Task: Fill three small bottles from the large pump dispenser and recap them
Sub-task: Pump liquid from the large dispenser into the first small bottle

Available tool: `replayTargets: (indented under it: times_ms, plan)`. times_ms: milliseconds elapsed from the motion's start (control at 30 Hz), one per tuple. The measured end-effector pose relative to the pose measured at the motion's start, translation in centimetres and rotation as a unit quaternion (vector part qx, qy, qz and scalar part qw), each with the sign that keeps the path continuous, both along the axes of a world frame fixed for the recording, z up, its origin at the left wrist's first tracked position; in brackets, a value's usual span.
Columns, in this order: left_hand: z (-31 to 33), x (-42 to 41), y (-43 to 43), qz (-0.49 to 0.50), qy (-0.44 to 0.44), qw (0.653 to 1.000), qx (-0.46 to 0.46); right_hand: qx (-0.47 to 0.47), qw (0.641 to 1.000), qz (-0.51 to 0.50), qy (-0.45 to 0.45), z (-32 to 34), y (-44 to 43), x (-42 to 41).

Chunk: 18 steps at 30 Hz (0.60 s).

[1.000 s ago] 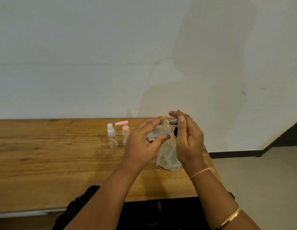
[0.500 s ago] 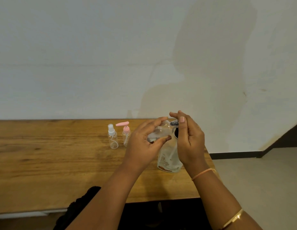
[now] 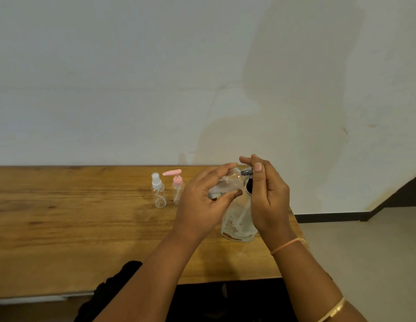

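Dim, soft light; broad shadow on wall.

Left hand curled in grip; right hand just beside, thumb upright

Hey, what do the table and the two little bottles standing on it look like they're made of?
The table looks like wood, smooth low-sheen finish; grain streaks and knots show. The spray bottle and pump bottle: probably clear glossy plastic, dip tubes show through; caps opaque, white and pink.
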<state>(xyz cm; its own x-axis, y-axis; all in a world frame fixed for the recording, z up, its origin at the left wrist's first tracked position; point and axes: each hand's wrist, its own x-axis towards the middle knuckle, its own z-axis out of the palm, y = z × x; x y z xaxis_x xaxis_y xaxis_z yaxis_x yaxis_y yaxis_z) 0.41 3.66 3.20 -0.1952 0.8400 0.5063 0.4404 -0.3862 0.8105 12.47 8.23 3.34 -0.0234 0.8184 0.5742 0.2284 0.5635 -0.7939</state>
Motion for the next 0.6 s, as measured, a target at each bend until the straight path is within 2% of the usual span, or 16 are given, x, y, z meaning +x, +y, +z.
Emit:
replayTargets:
  times_ms: [167, 433, 600]
  plan:
    - [0.5, -0.1, 0.1, 0.005, 0.015, 1.000, 0.026, 0.010, 1.000, -0.004, -0.002, 0.7, -0.1, -0.1]
    - [-0.2, -0.2, -0.2, 0.004, -0.004, 1.000, -0.028, 0.006, 0.999, -0.028, -0.019, -0.3, -0.1, -0.7]
    - [0.6, 0.0, -0.3, 0.004, 0.013, 1.000, 0.005, 0.006, 1.000, -0.021, -0.009, 0.8, -0.6, -0.2]
